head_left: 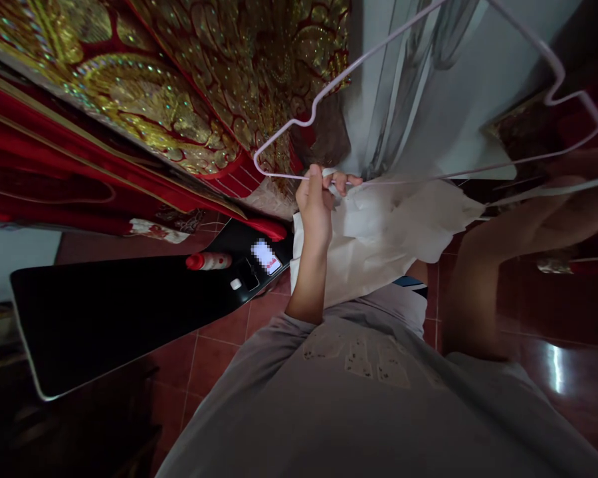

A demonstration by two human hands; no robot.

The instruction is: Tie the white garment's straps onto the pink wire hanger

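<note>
A pale pink clothes hanger [363,54] spans the upper right of the head view, its straight bar running low. My left hand [323,196] is closed on that bar near its left end, thumb up. White cloth [379,232] is also at its fingers, hanging below the bar in front of my body. My right hand [585,176] reaches out at the far right, smeared by motion and partly in shadow. Beside it runs a pale strip [558,194] that looks like part of the cloth; whether the fingers grip it is unclear.
Red and gold sequined garments [169,99] hang at the upper left. A black table [114,325] on my left carries a red-capped bottle [209,261], a lit phone [266,255], a dark phone [248,274] and a small white case [236,284]. The floor [224,325] is red tile.
</note>
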